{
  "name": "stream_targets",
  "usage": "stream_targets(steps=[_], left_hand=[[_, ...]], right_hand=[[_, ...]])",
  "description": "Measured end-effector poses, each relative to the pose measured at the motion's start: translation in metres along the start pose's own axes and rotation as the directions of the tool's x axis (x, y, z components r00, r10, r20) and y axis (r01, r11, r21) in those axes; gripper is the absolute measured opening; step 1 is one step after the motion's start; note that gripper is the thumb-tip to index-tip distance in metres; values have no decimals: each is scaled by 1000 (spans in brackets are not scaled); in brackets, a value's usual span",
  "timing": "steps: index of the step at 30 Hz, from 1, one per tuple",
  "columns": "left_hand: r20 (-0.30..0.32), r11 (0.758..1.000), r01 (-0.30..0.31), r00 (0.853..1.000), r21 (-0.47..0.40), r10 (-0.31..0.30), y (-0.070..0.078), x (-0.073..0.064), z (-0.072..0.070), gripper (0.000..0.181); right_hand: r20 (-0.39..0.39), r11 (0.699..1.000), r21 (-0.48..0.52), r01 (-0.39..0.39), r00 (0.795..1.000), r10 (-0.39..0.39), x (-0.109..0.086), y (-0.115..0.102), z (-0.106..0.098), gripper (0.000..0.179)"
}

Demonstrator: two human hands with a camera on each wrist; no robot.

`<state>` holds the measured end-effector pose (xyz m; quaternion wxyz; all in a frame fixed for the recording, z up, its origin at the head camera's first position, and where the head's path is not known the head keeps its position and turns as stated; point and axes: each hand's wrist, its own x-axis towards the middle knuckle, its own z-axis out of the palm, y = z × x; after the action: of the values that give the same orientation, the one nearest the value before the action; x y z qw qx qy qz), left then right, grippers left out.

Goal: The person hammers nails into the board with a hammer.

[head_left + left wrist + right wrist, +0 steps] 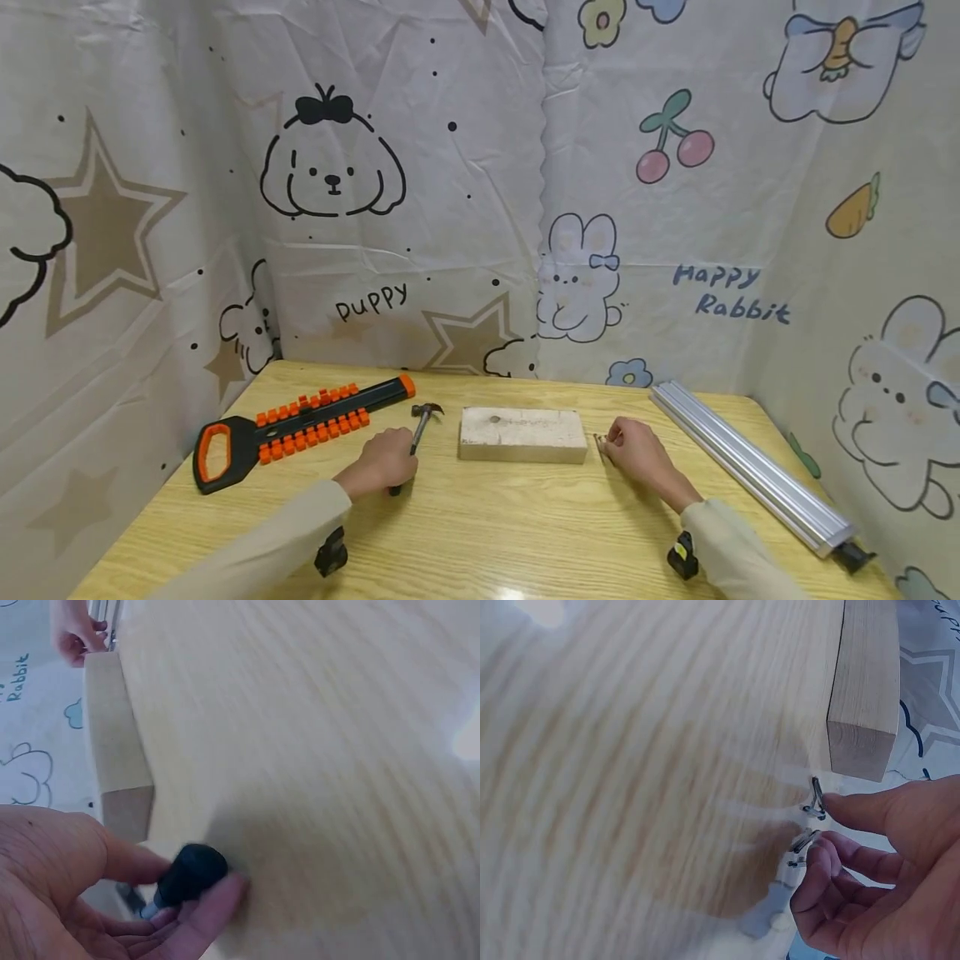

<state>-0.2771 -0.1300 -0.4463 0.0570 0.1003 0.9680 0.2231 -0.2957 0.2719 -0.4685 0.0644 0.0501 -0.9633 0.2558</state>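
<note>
My left hand [385, 461] grips a small claw hammer [426, 412] by its dark handle, head pointing away from me. In the left wrist view the black handle end [193, 874] sits between thumb and fingers. To the right of the wooden block [522, 437], my right hand [637, 450] reaches down to several small metal nails or screws [807, 841] on the table. Its thumb touches one of them and its bent fingers lie right at others, with a gap between thumb and index fingertip. The block lies flat between both hands.
A black holder with orange clips [315, 421] lies at the left. On the right, a long silver aluminium bar [750, 467] with a black end piece lies slanting along the wooden table [480, 533]. Printed cloth [465, 167] hangs around the back and sides.
</note>
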Motion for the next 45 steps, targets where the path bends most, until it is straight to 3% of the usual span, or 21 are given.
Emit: stream_targets(steps=[3, 7, 11, 14, 20, 22, 26, 28, 33, 36, 39, 41, 42, 45], left_hand=[[30, 999, 19, 999, -37, -18, 1, 0, -10, 32], [78, 983, 60, 996, -176, -46, -5, 1, -19, 25], [73, 946, 110, 993, -305, -92, -12, 4, -20, 16], [37, 943, 119, 993, -310, -113, -16, 6, -18, 15], [-16, 945, 99, 994, -311, -110, -20, 4, -16, 23], [-26, 932, 92, 994, -350, -108, -19, 3, -15, 24], [-40, 885, 60, 995, -462, -89, -16, 1, -16, 23], [-49, 870, 28, 997, -493, -60, -13, 1, -18, 21], [-101, 881, -87, 994, -465, 45, -8, 1, -26, 18], [-119, 877, -146, 988, -458, 102, -7, 2, -31, 17], [-132, 871, -197, 979, -450, 153, -6, 5, -34, 17], [-130, 869, -222, 975, -443, 182, -5, 6, -35, 17], [-131, 868, -239, 971, -436, 202, -4, 7, -35, 17], [-127, 869, -280, 960, -408, 249, 0, 9, -35, 18]], right_hand=[[3, 1000, 17, -6, 1000, 6, 0, -2, 0, 18], [16, 999, 38, -12, 1000, 12, 0, -4, 0, 19], [31, 999, 37, 2, 1000, -3, 2, -5, 2, 16], [32, 1000, -15, 27, 999, -26, 5, -5, 5, 13], [37, 982, -173, 73, 997, -67, 8, -12, 11, 24], [47, 967, -232, 108, 994, -100, 8, -16, 12, 27], [58, 928, -327, 177, 984, -168, 10, -23, 10, 24], [68, 931, -324, 167, 986, -153, 12, -27, 7, 23], [93, 973, -222, 63, 995, -43, 16, -34, -10, 28], [50, 993, -105, 58, 997, -53, 17, -38, -20, 22], [-11, 992, 88, 92, 996, -92, 20, -43, -26, 10], [-46, 958, 262, 115, 993, -107, 23, -48, -25, 2], [-56, 931, 344, 122, 992, -109, 24, -50, -23, 6], [-83, 825, 553, 116, 993, -84, 27, -59, -10, 17]])
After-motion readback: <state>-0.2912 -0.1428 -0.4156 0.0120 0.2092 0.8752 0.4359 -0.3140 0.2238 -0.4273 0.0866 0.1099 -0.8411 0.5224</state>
